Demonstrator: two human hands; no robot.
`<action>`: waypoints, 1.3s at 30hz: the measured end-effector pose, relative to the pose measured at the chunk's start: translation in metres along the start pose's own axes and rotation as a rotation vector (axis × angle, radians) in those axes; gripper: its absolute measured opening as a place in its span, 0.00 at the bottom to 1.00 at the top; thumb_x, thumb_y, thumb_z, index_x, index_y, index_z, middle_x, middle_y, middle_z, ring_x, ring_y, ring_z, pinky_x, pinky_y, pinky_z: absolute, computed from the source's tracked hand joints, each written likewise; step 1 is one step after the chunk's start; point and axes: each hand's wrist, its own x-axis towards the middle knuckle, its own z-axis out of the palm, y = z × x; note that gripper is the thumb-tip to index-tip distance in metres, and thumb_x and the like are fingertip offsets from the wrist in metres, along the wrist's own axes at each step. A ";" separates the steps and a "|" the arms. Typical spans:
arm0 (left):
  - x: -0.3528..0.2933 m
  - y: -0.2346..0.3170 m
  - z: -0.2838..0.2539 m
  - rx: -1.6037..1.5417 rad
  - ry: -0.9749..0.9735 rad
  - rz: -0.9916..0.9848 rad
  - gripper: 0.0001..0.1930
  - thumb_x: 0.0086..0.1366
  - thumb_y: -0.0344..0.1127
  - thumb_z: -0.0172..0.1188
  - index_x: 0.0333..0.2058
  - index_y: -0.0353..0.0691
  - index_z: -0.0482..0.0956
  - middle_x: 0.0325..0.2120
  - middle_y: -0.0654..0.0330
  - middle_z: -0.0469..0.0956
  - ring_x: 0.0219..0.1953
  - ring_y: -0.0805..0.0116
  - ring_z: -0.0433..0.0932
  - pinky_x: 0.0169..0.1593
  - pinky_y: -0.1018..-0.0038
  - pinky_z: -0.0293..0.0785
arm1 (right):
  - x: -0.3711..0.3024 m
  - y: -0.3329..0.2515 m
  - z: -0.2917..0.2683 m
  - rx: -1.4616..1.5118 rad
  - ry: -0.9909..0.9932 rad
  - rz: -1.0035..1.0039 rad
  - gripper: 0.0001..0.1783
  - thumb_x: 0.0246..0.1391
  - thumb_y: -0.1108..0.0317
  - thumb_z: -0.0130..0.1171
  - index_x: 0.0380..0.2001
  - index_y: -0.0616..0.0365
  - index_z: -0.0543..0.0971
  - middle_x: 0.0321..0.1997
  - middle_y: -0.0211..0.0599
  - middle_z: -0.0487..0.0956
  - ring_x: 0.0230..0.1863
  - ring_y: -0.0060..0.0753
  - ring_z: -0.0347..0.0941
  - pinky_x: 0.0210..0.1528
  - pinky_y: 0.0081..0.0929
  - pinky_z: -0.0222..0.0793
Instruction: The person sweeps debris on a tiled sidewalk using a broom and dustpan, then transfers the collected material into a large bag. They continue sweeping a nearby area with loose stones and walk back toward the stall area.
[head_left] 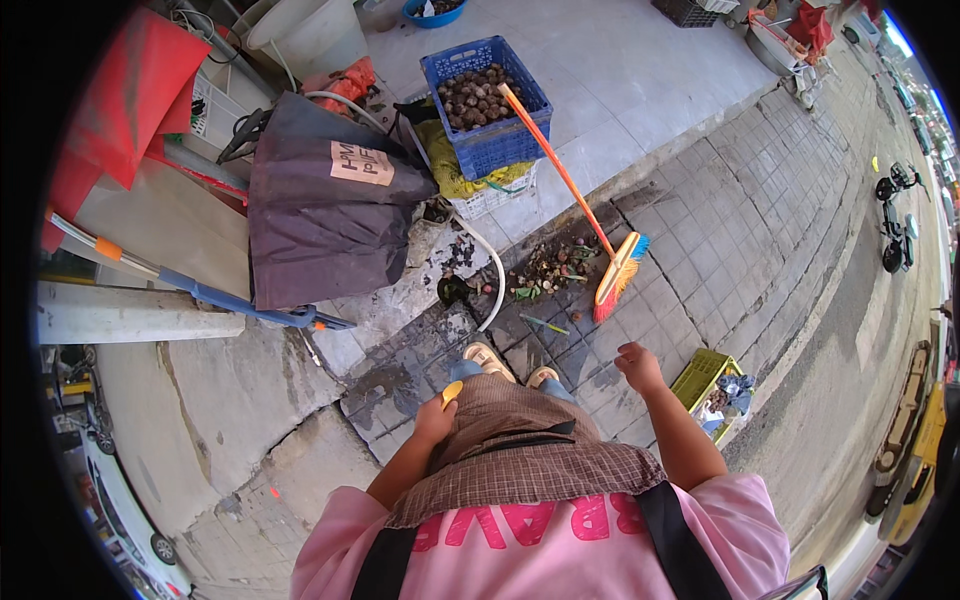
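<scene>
The left hand (433, 420), near and left of centre in the head view, is closed around a small, rounded yellow object (452, 392) beside a brown checked cloth apron (500, 398). The right hand (642, 369) has loosely bent fingers; whether it grips anything cannot be told. Beyond it, an orange-handled broom with multicoloured bristles (618, 271) stands beside scattered debris (553, 267) on grey paving (735, 240). Near right: a yellow-green plastic crate (699, 379). Far left: a blue plastic crate (497, 156) containing round brown items (474, 98).
</scene>
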 end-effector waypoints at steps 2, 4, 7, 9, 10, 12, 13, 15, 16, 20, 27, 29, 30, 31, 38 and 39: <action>0.016 -0.014 -0.001 -0.065 0.001 -0.140 0.16 0.57 0.44 0.54 0.37 0.38 0.76 0.28 0.44 0.77 0.34 0.45 0.76 0.37 0.58 0.72 | 0.023 -0.025 -0.010 0.027 0.030 -0.097 0.16 0.47 0.67 0.59 0.39 0.63 0.74 0.31 0.41 0.79 0.33 0.30 0.76 0.36 0.26 0.70; 0.035 -0.050 0.001 0.135 0.118 -0.159 0.16 0.56 0.44 0.54 0.36 0.37 0.77 0.27 0.45 0.77 0.33 0.46 0.77 0.35 0.59 0.72 | 0.038 -0.068 -0.020 0.111 0.000 -0.090 0.16 0.47 0.67 0.60 0.39 0.63 0.74 0.32 0.41 0.79 0.34 0.31 0.76 0.37 0.26 0.70; 0.066 -0.104 -0.008 0.172 0.219 -0.261 0.17 0.56 0.45 0.51 0.32 0.36 0.78 0.26 0.45 0.77 0.32 0.46 0.77 0.35 0.57 0.72 | 0.057 -0.109 -0.042 0.053 -0.065 -0.178 0.15 0.46 0.70 0.60 0.38 0.63 0.74 0.31 0.38 0.79 0.33 0.29 0.75 0.37 0.26 0.70; 0.074 -0.102 -0.015 0.142 0.298 -0.357 0.18 0.56 0.45 0.50 0.32 0.34 0.77 0.26 0.44 0.77 0.32 0.44 0.77 0.35 0.57 0.72 | 0.077 -0.131 -0.066 0.160 -0.040 -0.243 0.14 0.47 0.71 0.60 0.38 0.63 0.74 0.31 0.38 0.78 0.32 0.28 0.75 0.36 0.24 0.70; 0.075 -0.093 -0.023 0.090 0.302 -0.402 0.18 0.56 0.45 0.50 0.32 0.34 0.77 0.26 0.44 0.77 0.32 0.44 0.77 0.35 0.57 0.72 | 0.092 -0.145 -0.077 0.217 -0.033 -0.282 0.13 0.47 0.71 0.59 0.38 0.63 0.74 0.31 0.37 0.78 0.31 0.28 0.75 0.36 0.24 0.70; 0.066 -0.063 -0.035 0.045 0.359 -0.416 0.19 0.56 0.45 0.49 0.32 0.33 0.77 0.26 0.43 0.77 0.32 0.44 0.76 0.35 0.57 0.71 | 0.137 -0.153 -0.098 0.239 0.016 -0.373 0.11 0.49 0.73 0.58 0.37 0.65 0.73 0.29 0.33 0.77 0.30 0.22 0.73 0.33 0.22 0.70; 0.056 -0.041 -0.031 0.044 0.410 -0.390 0.19 0.56 0.45 0.49 0.32 0.32 0.77 0.26 0.43 0.77 0.32 0.43 0.76 0.35 0.57 0.71 | 0.164 -0.155 -0.107 0.351 -0.046 -0.376 0.09 0.50 0.74 0.56 0.36 0.65 0.73 0.28 0.31 0.76 0.29 0.20 0.72 0.32 0.21 0.69; 0.048 -0.020 -0.003 -0.062 0.492 -0.440 0.19 0.57 0.45 0.48 0.32 0.32 0.76 0.26 0.42 0.77 0.32 0.43 0.76 0.34 0.57 0.71 | 0.220 -0.167 -0.117 0.425 -0.112 -0.428 0.10 0.47 0.72 0.58 0.33 0.66 0.74 0.24 0.31 0.76 0.27 0.22 0.73 0.29 0.21 0.67; 0.040 -0.023 0.024 -0.176 0.514 -0.518 0.19 0.57 0.45 0.48 0.32 0.32 0.76 0.25 0.42 0.77 0.31 0.44 0.76 0.34 0.57 0.71 | 0.240 -0.180 -0.123 0.391 -0.179 -0.471 0.10 0.48 0.71 0.58 0.34 0.65 0.74 0.25 0.30 0.76 0.26 0.21 0.73 0.28 0.20 0.68; -0.007 0.003 0.185 -0.290 0.477 -0.777 0.18 0.57 0.43 0.46 0.29 0.32 0.76 0.24 0.42 0.76 0.29 0.46 0.76 0.32 0.58 0.70 | 0.314 -0.187 -0.150 0.478 -0.381 -0.257 0.14 0.51 0.67 0.57 0.40 0.60 0.72 0.32 0.29 0.76 0.25 0.21 0.75 0.23 0.18 0.68; -0.172 0.108 0.436 -0.065 -0.016 -0.770 0.19 0.54 0.46 0.54 0.39 0.38 0.72 0.32 0.41 0.76 0.38 0.42 0.74 0.38 0.52 0.70 | 0.418 -0.101 -0.141 0.415 -0.614 0.057 0.27 0.55 0.61 0.54 0.57 0.52 0.62 0.56 0.29 0.68 0.29 0.26 0.76 0.24 0.21 0.65; -0.220 0.169 0.479 -0.410 0.171 -0.874 0.20 0.50 0.45 0.58 0.36 0.36 0.72 0.31 0.40 0.76 0.37 0.41 0.74 0.37 0.53 0.70 | 0.447 -0.069 -0.122 0.350 -0.622 0.111 0.30 0.56 0.59 0.54 0.59 0.52 0.59 0.61 0.29 0.63 0.31 0.26 0.76 0.24 0.22 0.65; -0.227 0.193 0.499 -0.449 0.180 -0.917 0.20 0.49 0.45 0.59 0.35 0.36 0.72 0.31 0.40 0.75 0.37 0.41 0.74 0.37 0.54 0.69 | 0.460 -0.059 -0.110 0.304 -0.616 0.096 0.31 0.56 0.58 0.53 0.61 0.51 0.57 0.63 0.30 0.61 0.31 0.26 0.76 0.24 0.21 0.65; -0.229 0.213 0.512 -0.481 0.182 -0.947 0.20 0.47 0.44 0.61 0.34 0.35 0.72 0.31 0.40 0.75 0.37 0.40 0.74 0.37 0.54 0.69 | 0.480 -0.049 -0.098 0.270 -0.601 0.092 0.33 0.56 0.58 0.53 0.62 0.51 0.55 0.64 0.30 0.60 0.32 0.26 0.76 0.24 0.21 0.64; -0.235 0.352 0.624 -0.624 0.133 -1.260 0.15 0.57 0.42 0.49 0.34 0.36 0.74 0.30 0.43 0.77 0.35 0.45 0.76 0.37 0.57 0.69 | 0.577 -0.090 -0.014 0.501 -0.551 -0.070 0.37 0.56 0.42 0.47 0.61 0.52 0.55 0.61 0.34 0.62 0.37 0.41 0.78 0.26 0.25 0.70; -0.223 0.367 0.629 -0.687 0.141 -1.317 0.15 0.59 0.43 0.47 0.34 0.36 0.75 0.29 0.43 0.77 0.34 0.48 0.76 0.36 0.59 0.68 | 0.587 -0.098 -0.006 0.504 -0.587 -0.029 0.37 0.55 0.40 0.46 0.60 0.53 0.57 0.59 0.34 0.63 0.37 0.43 0.77 0.28 0.27 0.71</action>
